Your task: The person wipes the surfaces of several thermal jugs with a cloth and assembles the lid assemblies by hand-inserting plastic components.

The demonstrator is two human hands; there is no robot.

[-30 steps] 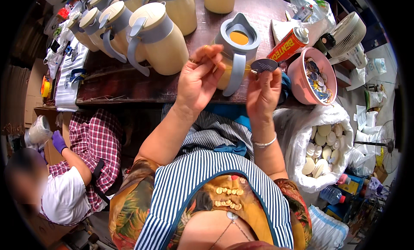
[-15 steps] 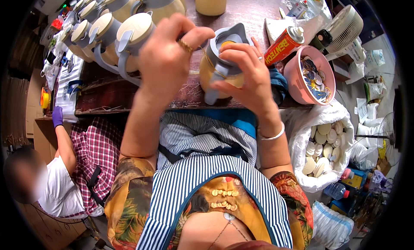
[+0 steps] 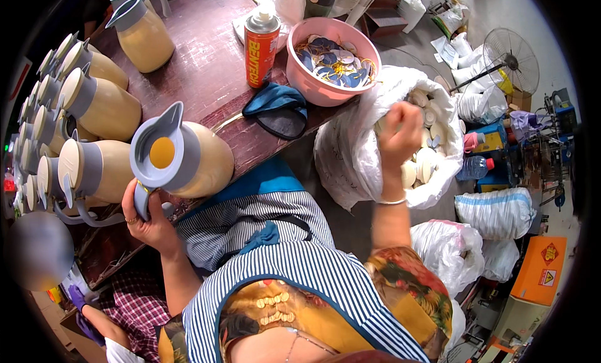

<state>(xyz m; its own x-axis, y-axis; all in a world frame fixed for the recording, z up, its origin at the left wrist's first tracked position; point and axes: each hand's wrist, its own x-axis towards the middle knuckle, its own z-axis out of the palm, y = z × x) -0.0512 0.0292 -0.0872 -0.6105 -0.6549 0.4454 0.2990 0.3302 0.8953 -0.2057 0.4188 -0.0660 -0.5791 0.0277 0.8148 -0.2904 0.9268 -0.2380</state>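
Observation:
A cream jug (image 3: 210,159) with a grey collar, spout and handle stands at the table's near edge. It has no lid, and a round yellow-orange patch shows inside its mouth. My left hand (image 3: 153,224) is closed round the grey handle, with a bit of thin yellow string beside the fingers. Over a white sack (image 3: 344,144) full of cream round lids (image 3: 427,165) hangs my right hand (image 3: 400,134). Its fingers look curled but are smeared by motion, and whether anything is in them cannot be made out.
Several lidded jugs (image 3: 103,106) crowd the table's left, with a lidless jug (image 3: 145,40) farther back. A red spray can (image 3: 261,50), a blue cloth item (image 3: 278,109) and a pink bowl (image 3: 328,93) of tags line the right edge. A co-worker's purple-gloved hand (image 3: 78,297) shows lower left.
The view has turned right. My right hand has left the jug's top and moved over the sack of lids. My left hand has come down onto the jug's handle.

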